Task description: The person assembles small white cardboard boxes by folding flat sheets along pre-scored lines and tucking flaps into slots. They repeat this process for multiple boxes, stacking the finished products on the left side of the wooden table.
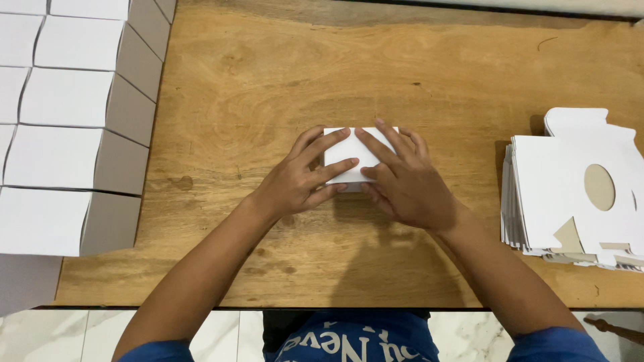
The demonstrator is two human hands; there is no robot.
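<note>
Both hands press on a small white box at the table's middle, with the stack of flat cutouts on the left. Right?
Not quite: in the head view the flat cutouts lie on the right. Both the left hand and right hand do press on the white box mid-table.
</note>
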